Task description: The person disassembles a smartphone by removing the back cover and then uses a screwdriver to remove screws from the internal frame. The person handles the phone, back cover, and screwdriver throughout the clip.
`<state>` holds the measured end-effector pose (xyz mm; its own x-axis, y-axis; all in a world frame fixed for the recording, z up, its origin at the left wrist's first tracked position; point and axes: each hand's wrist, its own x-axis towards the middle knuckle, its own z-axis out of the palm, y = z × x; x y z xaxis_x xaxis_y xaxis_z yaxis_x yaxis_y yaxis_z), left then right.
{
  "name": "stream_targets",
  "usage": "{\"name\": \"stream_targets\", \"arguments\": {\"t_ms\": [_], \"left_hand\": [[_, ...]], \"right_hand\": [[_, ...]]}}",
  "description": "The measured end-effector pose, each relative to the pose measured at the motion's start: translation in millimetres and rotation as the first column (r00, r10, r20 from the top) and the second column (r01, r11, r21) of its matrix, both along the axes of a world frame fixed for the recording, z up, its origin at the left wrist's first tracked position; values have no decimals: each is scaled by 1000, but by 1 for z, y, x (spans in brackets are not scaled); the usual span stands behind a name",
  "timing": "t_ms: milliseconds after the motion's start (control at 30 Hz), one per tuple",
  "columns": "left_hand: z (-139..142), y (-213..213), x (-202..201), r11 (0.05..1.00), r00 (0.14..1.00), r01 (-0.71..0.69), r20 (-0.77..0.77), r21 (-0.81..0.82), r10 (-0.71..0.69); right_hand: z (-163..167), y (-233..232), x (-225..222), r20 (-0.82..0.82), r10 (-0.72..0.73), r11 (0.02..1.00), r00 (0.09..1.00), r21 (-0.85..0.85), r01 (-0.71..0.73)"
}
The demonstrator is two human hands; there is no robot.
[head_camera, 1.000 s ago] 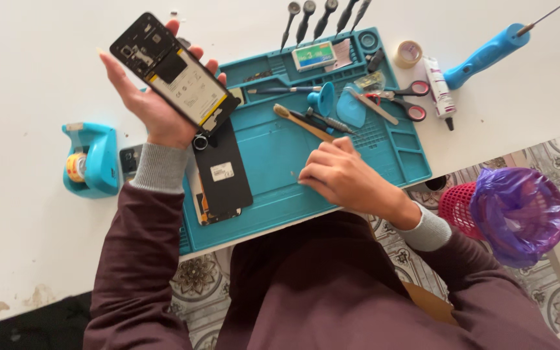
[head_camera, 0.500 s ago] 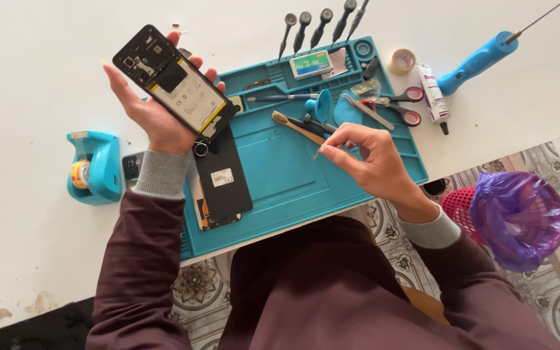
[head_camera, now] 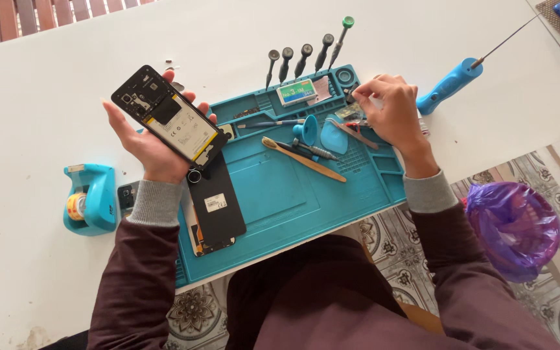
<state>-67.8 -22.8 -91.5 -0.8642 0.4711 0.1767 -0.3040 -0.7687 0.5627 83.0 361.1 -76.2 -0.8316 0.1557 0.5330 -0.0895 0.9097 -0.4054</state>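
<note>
My left hand (head_camera: pixel 149 154) holds an opened black phone (head_camera: pixel 170 120) up over the table's left side, its insides and battery facing me. My right hand (head_camera: pixel 393 113) hovers over the upper right corner of the teal work mat (head_camera: pixel 273 194), fingers curled down onto small items there; what they touch is hidden. On the mat lie a black back cover (head_camera: pixel 216 204) over another panel, a wooden-handled brush (head_camera: pixel 306 161), a blue suction cup (head_camera: pixel 307 131) and a blue pick (head_camera: pixel 333 137).
A row of several screwdrivers (head_camera: pixel 303 58) stands at the mat's far edge. A blue-handled tool with a long thin tip (head_camera: pixel 448 85) lies right of the mat. A teal tape dispenser (head_camera: pixel 89 198) sits at the left. A purple-lined bin (head_camera: pixel 513 220) stands on the patterned floor.
My right hand has left the middle of the mat and moved up to its upper right corner. My left hand still holds the phone, slightly lower and more tilted.
</note>
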Motion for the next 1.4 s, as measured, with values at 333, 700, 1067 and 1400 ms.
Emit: {"name": "stream_targets", "arguments": {"t_ms": [333,700,1067,1400], "left_hand": [[-2,3,0,999,999,-4,-37,-43,2],[-5,6,-1,998,999,22,-26,-59,-23],[-7,5,-3,997,998,55,-28,-54,-56],[-10,6,-2,998,999,4,-41,-70,-7]], "right_hand": [[-11,9,2,83,12,989,997,145,-24],[-19,22,6,111,32,999,993,-16,-30],[-14,7,2,123,-43,998,991,-32,47],[-13,3,2,131,-25,1000,991,20,23]]}}
